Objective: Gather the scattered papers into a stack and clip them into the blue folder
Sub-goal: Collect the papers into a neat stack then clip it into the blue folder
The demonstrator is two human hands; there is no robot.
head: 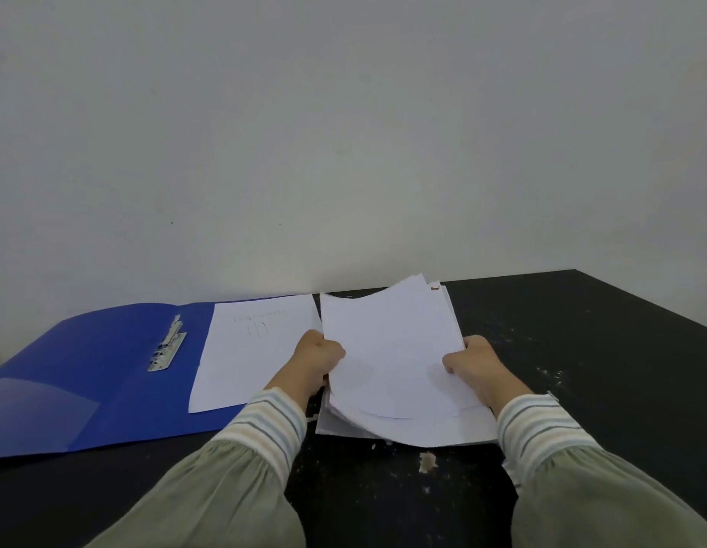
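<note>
i hold the stack of papers [391, 361] between both hands, over the black table [581, 350]. my left hand [318, 359] grips the stack's left edge, fingers curled round it with the thumb side on top. my right hand [472, 363] pinches the right edge, thumb lying on the top sheet and the fingers tucked beneath. the sheets are not squared: edges fan out at the near corner, and the far end curls up, with a small brown mark at the far right corner. the near end of the stack seems to rest on the table, though i cannot tell for sure.

the blue folder [87, 365] lies open and flat to my left, its metal clip [168, 348] along the spine. one single sheet [253, 350] with faint pencil marks lies on the folder's right half, just beside the stack. my striped cuffs [273, 423] and green sleeves [209, 504] reach in from below. pale scuffs speckle the table near the stack.
</note>
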